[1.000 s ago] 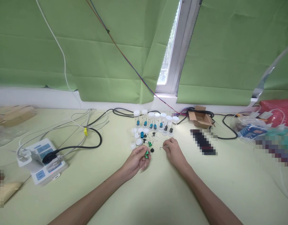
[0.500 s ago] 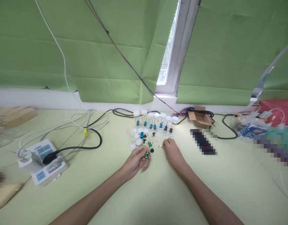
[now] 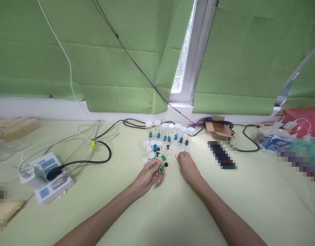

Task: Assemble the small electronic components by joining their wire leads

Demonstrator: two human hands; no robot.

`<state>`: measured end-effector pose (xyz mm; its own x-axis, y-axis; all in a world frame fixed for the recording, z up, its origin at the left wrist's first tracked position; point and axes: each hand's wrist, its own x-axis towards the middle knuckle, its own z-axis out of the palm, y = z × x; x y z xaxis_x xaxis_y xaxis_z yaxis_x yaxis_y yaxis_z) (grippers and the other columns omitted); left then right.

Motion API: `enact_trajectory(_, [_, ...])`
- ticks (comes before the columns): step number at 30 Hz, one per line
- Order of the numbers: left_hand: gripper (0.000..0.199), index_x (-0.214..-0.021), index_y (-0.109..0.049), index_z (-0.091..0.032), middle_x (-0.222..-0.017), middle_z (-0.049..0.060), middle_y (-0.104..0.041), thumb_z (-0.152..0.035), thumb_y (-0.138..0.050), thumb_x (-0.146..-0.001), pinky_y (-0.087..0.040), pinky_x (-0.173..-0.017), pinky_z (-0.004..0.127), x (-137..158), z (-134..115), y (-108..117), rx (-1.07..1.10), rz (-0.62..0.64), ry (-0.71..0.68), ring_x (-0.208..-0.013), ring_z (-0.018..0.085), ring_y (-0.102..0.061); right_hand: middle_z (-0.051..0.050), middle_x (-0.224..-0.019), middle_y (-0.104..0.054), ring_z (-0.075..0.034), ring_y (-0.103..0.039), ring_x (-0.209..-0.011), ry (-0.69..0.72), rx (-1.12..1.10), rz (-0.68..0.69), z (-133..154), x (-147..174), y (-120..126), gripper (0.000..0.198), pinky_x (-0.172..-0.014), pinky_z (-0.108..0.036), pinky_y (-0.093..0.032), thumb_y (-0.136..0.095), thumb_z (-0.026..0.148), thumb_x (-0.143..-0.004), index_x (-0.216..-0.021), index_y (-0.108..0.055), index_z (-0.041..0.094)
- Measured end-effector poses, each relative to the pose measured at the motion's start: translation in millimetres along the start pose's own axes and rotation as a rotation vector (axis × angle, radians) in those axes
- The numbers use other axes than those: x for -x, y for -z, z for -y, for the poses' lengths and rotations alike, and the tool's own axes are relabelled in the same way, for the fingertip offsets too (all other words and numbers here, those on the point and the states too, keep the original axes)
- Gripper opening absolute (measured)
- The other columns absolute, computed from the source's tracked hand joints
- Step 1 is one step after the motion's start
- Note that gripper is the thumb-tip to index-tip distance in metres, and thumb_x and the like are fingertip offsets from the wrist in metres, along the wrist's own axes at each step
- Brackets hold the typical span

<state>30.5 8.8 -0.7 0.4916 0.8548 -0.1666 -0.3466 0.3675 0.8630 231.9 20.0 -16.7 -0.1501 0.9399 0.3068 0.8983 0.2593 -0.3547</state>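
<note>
My left hand (image 3: 151, 172) is closed on a shiny green metal piece (image 3: 160, 169) with a thin metal rod pointing up from it. In the fingertips of my right hand (image 3: 188, 165) is a small bent metal wire (image 3: 175, 156), its tip showing to the left. Between and beyond the hands lie a second green piece (image 3: 163, 158), a black round piece (image 3: 166, 164), a blue piece (image 3: 155, 148) and several thin wires. Behind them stand several clear tubes (image 3: 165, 131) with white caps, holding blue or black pieces. Some white-capped tubes (image 3: 151, 155) lie in front.
A power strip (image 3: 48, 177) with plugs and cables sits at left. An open cardboard box (image 3: 219, 130) stands at the back right, beside black cables (image 3: 249, 150). Farther right are a blue-and-white packet (image 3: 277, 141) and a red bag (image 3: 304, 119). Green curtains (image 3: 121, 68) hang behind.
The bent wire in my right fingertips has turned, so its tip points more upward. My left hand and the green piece in it have hardly moved.
</note>
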Motion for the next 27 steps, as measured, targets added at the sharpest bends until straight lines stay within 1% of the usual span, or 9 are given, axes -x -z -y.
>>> enact_trajectory(3, [0.026,-0.079,-0.054,-0.015,-0.067,0.0,-0.06,-0.038,-0.064,-0.087,-0.029,-0.031,0.012,-0.4,0.5,0.5,0.007,0.001,-0.001,-0.037,0.004,-0.047,-0.011,-0.089,-0.058,-0.025,-0.053,-0.086,-0.01,-0.055,-0.042,1.2,0.8,0.6,0.02,-0.074,-0.034,-0.044,-0.038,0.004,-0.092,-0.083,-0.05,0.018])
enact_trajectory(9, [0.026,-0.08,-0.054,-0.015,-0.067,0.0,-0.06,-0.038,-0.063,-0.088,-0.031,-0.032,0.013,0.4,-0.2,-0.3,-0.013,0.0,-0.003,-0.039,0.004,-0.048,-0.008,-0.08,-0.056,-0.023,-0.052,-0.077,-0.051,-0.233,-0.187,6.6,0.9,4.4,0.019,-0.069,-0.033,-0.043,-0.033,0.013,-0.094,-0.08,-0.044,0.02])
enact_trajectory(12, [0.027,-0.081,-0.053,-0.015,-0.068,0.0,-0.06,-0.04,-0.062,-0.088,-0.032,-0.032,0.013,1.2,-0.5,-2.1,-0.037,-0.007,-0.001,-0.038,0.005,-0.049,-0.006,-0.08,-0.055,-0.021,-0.053,-0.075,-0.064,-0.341,-0.203,11.8,2.0,7.2,0.017,-0.067,-0.032,-0.042,-0.034,0.017,-0.094,-0.08,-0.043,0.021])
enact_trajectory(15, [0.028,-0.081,-0.052,-0.016,-0.068,0.001,-0.06,-0.042,-0.061,-0.088,-0.033,-0.032,0.014,1.9,0.0,-3.7,-0.062,-0.003,0.0,-0.039,0.006,-0.05,-0.006,-0.082,-0.058,-0.021,-0.054,-0.075,-0.059,-0.432,-0.206,18.9,4.8,9.2,0.017,-0.068,-0.031,-0.043,-0.035,0.021,-0.096,-0.082,-0.046,0.02])
enact_trajectory(17, [0.029,-0.082,-0.052,-0.016,-0.069,0.001,-0.061,-0.043,-0.06,-0.089,-0.034,-0.032,0.015,2.1,0.7,-4.2,-0.076,0.009,-0.002,-0.039,0.006,-0.051,-0.006,-0.085,-0.06,-0.02,-0.056,-0.077,-0.06,-0.495,-0.211,23.6,7.1,9.6,0.016,-0.07,-0.031,-0.044,-0.036,0.022,-0.096,-0.088,-0.049,0.02])
enact_trajectory(19, [0.03,-0.083,-0.052,-0.016,-0.07,0.001,-0.061,-0.045,-0.058,-0.09,-0.035,-0.033,0.015,2.4,1.1,-4.5,-0.087,0.019,-0.006,-0.039,0.007,-0.051,-0.006,-0.085,-0.06,-0.019,-0.057,-0.077,-0.06,-0.542,-0.211,27.5,9.4,9.4,0.015,-0.071,-0.03,-0.045,-0.037,0.023,-0.096,-0.099,-0.052,0.018])
enact_trajectory(23, [0.031,-0.085,-0.053,-0.017,-0.071,0.0,-0.06,-0.047,-0.057,-0.09,-0.037,-0.034,0.016,3.6,0.1,-5.8,-0.117,0.034,-0.01,-0.041,0.007,-0.052,-0.004,-0.083,-0.059,-0.019,-0.057,-0.075,-0.022,-0.552,-0.199,32.5,13.0,9.3,0.03,-0.073,-0.03,-0.047,-0.035,0.021,-0.097,-0.123,-0.048,0.015])
enact_trajectory(25, [0.03,-0.086,-0.052,-0.017,-0.072,0.0,-0.06,-0.046,-0.059,-0.089,-0.038,-0.036,0.016,4.8,-1.0,-6.7,-0.132,0.039,-0.014,-0.043,0.007,-0.053,-0.006,-0.089,-0.06,-0.019,-0.059,-0.081,0.0,-0.544,-0.196,34.3,13.9,9.7,0.034,-0.076,-0.031,-0.048,-0.033,0.021,-0.098,-0.129,-0.047,0.015])
enact_trajectory(27, [0.029,-0.086,-0.052,-0.017,-0.072,0.0,-0.06,-0.044,-0.062,-0.087,-0.038,-0.037,0.017,6.0,-1.7,-7.5,-0.144,0.041,-0.014,-0.046,0.008,-0.054,-0.01,-0.1,-0.062,-0.021,-0.059,-0.091,0.024,-0.545,-0.201,36.0,14.4,10.5,0.034,-0.082,-0.033,-0.048,-0.032,0.021,-0.099,-0.129,-0.048,0.017])
